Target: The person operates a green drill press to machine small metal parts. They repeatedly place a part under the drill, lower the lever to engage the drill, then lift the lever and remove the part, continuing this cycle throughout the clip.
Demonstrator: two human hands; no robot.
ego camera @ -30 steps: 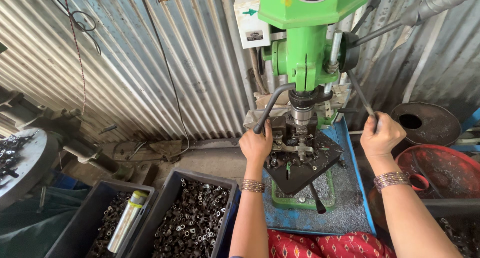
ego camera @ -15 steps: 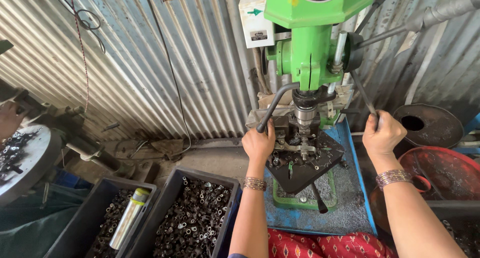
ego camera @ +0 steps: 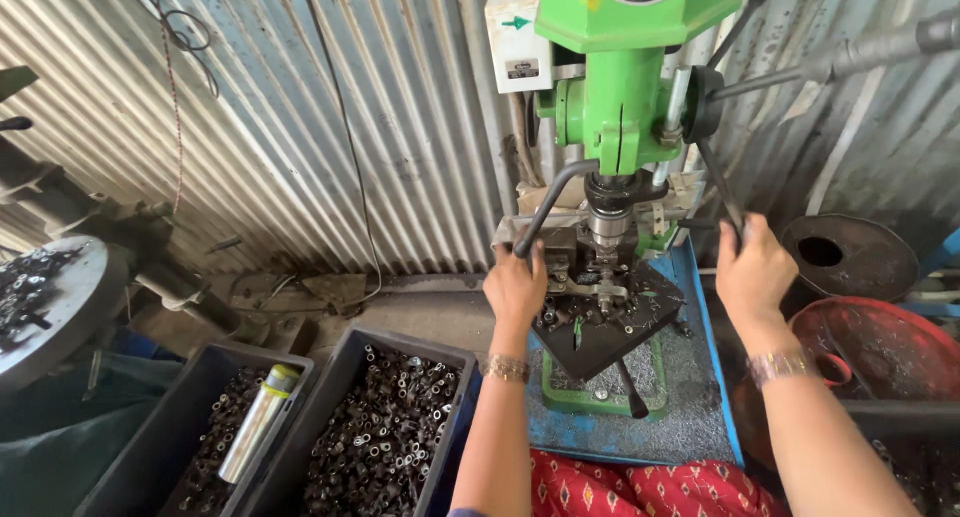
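A green bench drill press (ego camera: 625, 87) stands in front of me against a corrugated metal wall. My left hand (ego camera: 516, 285) grips the lower end of a curved black lever (ego camera: 548, 209) at the left of the black drill table (ego camera: 610, 322). My right hand (ego camera: 755, 273) is closed on a black feed handle (ego camera: 722, 191) that runs up to the hub at the machine's right side. The chuck (ego camera: 607, 222) hangs just above a small metal part clamped on the table. Both wrists wear bangles.
A dark crate (ego camera: 385, 432) full of small metal parts sits at lower left. Beside it, another crate (ego camera: 215, 432) holds parts and a spray can (ego camera: 258, 422). A round metal plate (ego camera: 50, 297) is at far left. A red basin (ego camera: 880, 347) and a dark round lid (ego camera: 850, 252) are at right.
The view has shifted slightly, so the drill press sits a little further right and lower. Both hands stay on their handles, with little visible movement.
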